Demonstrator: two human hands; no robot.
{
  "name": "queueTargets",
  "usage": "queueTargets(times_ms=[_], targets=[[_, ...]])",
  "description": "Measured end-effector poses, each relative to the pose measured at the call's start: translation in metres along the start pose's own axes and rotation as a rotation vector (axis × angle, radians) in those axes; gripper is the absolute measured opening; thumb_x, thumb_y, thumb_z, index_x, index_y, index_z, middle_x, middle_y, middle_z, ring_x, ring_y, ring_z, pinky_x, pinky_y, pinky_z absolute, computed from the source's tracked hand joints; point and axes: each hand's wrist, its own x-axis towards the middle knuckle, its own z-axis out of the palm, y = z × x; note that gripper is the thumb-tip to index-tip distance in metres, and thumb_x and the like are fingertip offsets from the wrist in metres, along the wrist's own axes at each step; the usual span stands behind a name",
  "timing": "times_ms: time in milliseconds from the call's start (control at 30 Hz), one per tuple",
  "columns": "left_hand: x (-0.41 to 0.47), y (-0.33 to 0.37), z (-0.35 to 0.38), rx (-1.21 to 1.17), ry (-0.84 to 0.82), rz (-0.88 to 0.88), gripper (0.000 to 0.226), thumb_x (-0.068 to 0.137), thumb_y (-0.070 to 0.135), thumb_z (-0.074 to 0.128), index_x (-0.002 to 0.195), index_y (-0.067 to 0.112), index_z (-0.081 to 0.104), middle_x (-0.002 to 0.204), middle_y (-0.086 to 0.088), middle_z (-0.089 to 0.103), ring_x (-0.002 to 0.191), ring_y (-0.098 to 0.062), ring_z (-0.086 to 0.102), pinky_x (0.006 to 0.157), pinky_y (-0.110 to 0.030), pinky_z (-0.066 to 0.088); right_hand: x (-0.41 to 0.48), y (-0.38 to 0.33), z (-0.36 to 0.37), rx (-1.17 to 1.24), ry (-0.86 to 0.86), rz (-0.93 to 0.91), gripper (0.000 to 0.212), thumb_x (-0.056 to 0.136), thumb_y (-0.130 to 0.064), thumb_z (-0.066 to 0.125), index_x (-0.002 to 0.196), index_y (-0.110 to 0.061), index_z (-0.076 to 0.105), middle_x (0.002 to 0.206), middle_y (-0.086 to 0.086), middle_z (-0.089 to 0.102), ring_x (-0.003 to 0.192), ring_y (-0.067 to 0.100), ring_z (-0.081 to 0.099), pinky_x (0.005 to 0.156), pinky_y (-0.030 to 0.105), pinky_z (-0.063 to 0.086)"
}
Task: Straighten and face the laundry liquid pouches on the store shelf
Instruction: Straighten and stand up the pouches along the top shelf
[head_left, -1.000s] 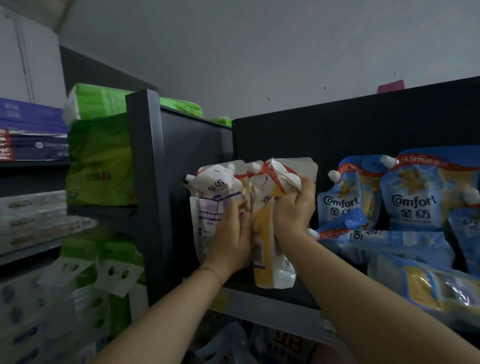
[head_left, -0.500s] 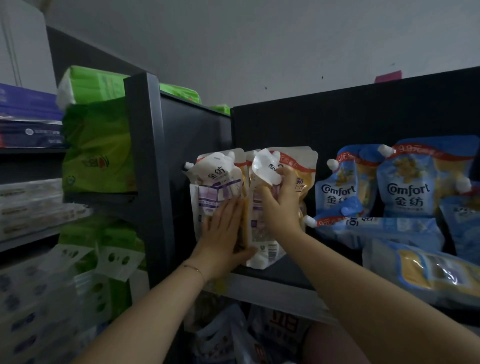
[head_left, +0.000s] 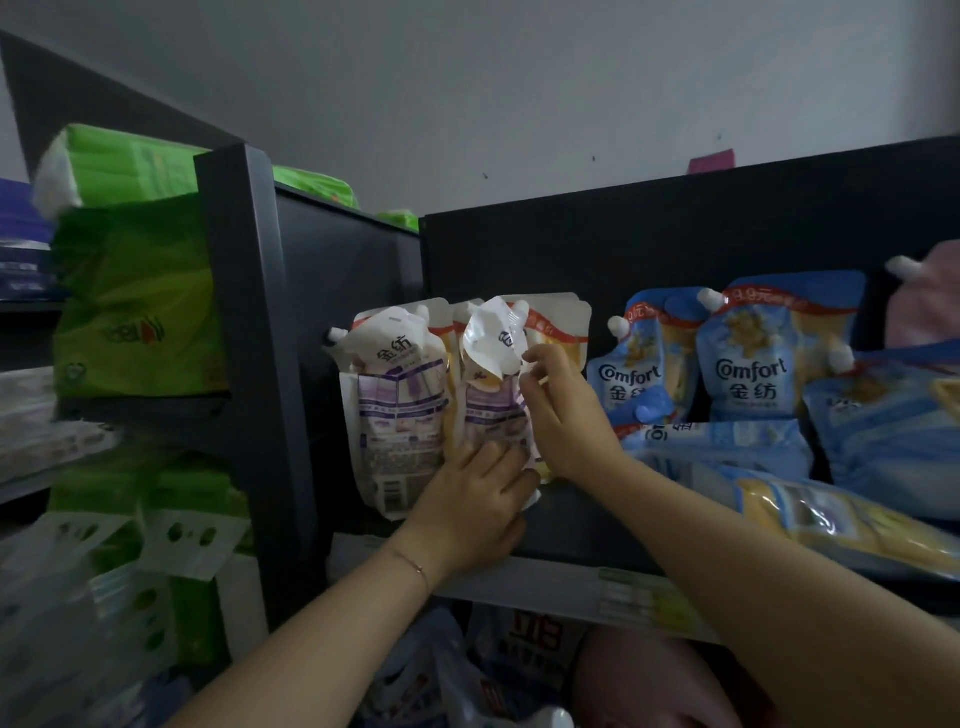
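While the left hand (head_left: 475, 512) presses flat on the white pouch's (head_left: 493, 384) base against the shelf (head_left: 571, 525), the right hand (head_left: 563, 410) pinches its edge, probably to square it beside the post (head_left: 249, 364).

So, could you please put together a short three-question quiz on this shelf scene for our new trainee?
1. True or false: the blue pouches to the right all stand upright.
2. Where is the left hand? A) at the bottom of the white pouch being fixed, B) on the green packs, C) off the shelf.
3. What is odd about the top of that white pouch, by the right hand?

Key:
1. False: some lie flat across the front.
2. A
3. It is folded over and crumpled forward, so the front is partly hidden.
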Motion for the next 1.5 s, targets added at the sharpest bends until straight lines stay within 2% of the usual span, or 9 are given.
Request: queueTargets(times_ms=[400, 567, 700, 833, 933, 1133, 1333, 1433, 1500], targets=[[0.074, 0.034, 0.015, -0.247, -0.2, -0.273, 0.026, 0.076, 0.022, 0.054, 0.101, 0.012, 0.058, 0.106, -0.008, 0.056, 0.094, -0.027, 0.053, 0.071, -0.032, 0.038, 0.03, 0.035, -0.085, -0.601, -0.458, 0.254, 0.016, 0.088, -0.025, 0.056, 0.1, -0.014, 0.056, 0.096, 0.004, 0.06, 0.082, 0.019, 0.059, 0.074, 0.034, 0.052], [0.105, 0.045, 0.029, -0.206, -0.343, -0.378, 0.023, 0.087, 0.031, 0.052, 0.106, 0.017, 0.048, 0.114, -0.004, 0.044, 0.102, -0.024, 0.047, 0.067, -0.03, 0.028, 0.042, 0.069, -0.1, -0.8, -0.777, 0.363, 0.034, 0.083, -0.048, 0.065, 0.083, -0.015, 0.059, 0.079, 0.003, 0.059, 0.077, 0.019, 0.058, 0.072, 0.032, 0.049], [0.117, 0.051, 0.047, -0.212, -0.408, -0.433, 0.026, 0.089, 0.036, 0.052, 0.107, 0.018, 0.047, 0.11, -0.003, 0.042, 0.094, -0.027, 0.051, 0.066, -0.036, 0.04, 0.041, 0.091, -0.097, -0.809, -0.939, 0.342, 0.041, 0.08, -0.047, 0.067, 0.105, -0.016, 0.063, 0.101, 0.006, 0.063, 0.093, 0.02, 0.06, 0.09, 0.036, 0.05], [0.125, 0.055, 0.051, -0.188, -0.457, -0.508, 0.028, 0.092, 0.035, 0.054, 0.113, 0.017, 0.048, 0.112, -0.005, 0.046, 0.098, -0.026, 0.054, 0.069, -0.036, 0.04, 0.042, 0.105, -0.091, -0.826, -0.944, 0.301, 0.043, 0.075, -0.051, 0.065, 0.103, -0.018, 0.064, 0.097, 0.006, 0.063, 0.092, 0.021, 0.061, 0.086, 0.039, 0.052], [0.125, 0.058, 0.052, -0.223, -0.477, -0.577, 0.031, 0.09, 0.035, 0.055, 0.115, 0.017, 0.05, 0.115, -0.006, 0.049, 0.103, -0.026, 0.054, 0.074, -0.035, 0.041, 0.037, 0.108, -0.088, -0.829, -0.829, 0.395, 0.073, 0.053, -0.067, 0.065, 0.112, -0.025, 0.058, 0.111, 0.002, 0.058, 0.105, 0.026, 0.056, 0.093, 0.046, 0.045], [0.122, 0.065, 0.057, -0.26, -0.47, -0.705, 0.033, 0.09, 0.043, 0.054, 0.114, 0.021, 0.052, 0.118, -0.004, 0.05, 0.106, -0.026, 0.055, 0.077, -0.034, 0.042, 0.026, 0.117, -0.09, -0.831, -0.648, 0.55, 0.078, 0.073, -0.062, 0.064, 0.135, -0.02, 0.043, 0.14, 0.008, 0.038, 0.131, 0.03, 0.031, 0.107, 0.054, 0.02], [0.131, 0.074, 0.066, -0.405, -0.363, -0.992, 0.023, 0.087, 0.041, 0.058, 0.095, 0.02, 0.057, 0.11, -0.004, 0.055, 0.095, -0.022, 0.057, 0.073, -0.031, 0.042, 0.024, 0.116, -0.092, -0.812, -0.598, 0.583, 0.035, 0.088, -0.046, 0.059, 0.111, -0.019, 0.054, 0.112, 0.005, 0.054, 0.114, 0.03, 0.049, 0.108, 0.051, 0.018], [0.137, 0.078, 0.072, -0.657, -0.204, -1.246, 0.016, 0.09, 0.032, 0.057, 0.085, 0.018, 0.051, 0.088, -0.004, 0.058, 0.086, -0.023, 0.059, 0.061, -0.029, 0.038, 0.02, 0.115, -0.097, -0.807, -0.508, 0.559, 0.023, 0.093, -0.036, 0.055, 0.108, -0.018, 0.054, 0.103, 0.004, 0.054, 0.112, 0.029, 0.051, 0.109, 0.054, 0.017], [0.142, 0.081, 0.076, -0.845, -0.066, -1.424, 0.009, 0.092, 0.023, 0.052, 0.091, 0.014, 0.049, 0.097, -0.012, 0.061, 0.086, -0.025, 0.058, 0.064, -0.03, 0.04, 0.016, 0.115, -0.102, -0.788, -0.444, 0.502, 0.01, 0.095, -0.026, 0.052, 0.101, -0.018, 0.054, 0.1, 0.004, 0.055, 0.107, 0.028, 0.053, 0.109, 0.055, 0.016]])
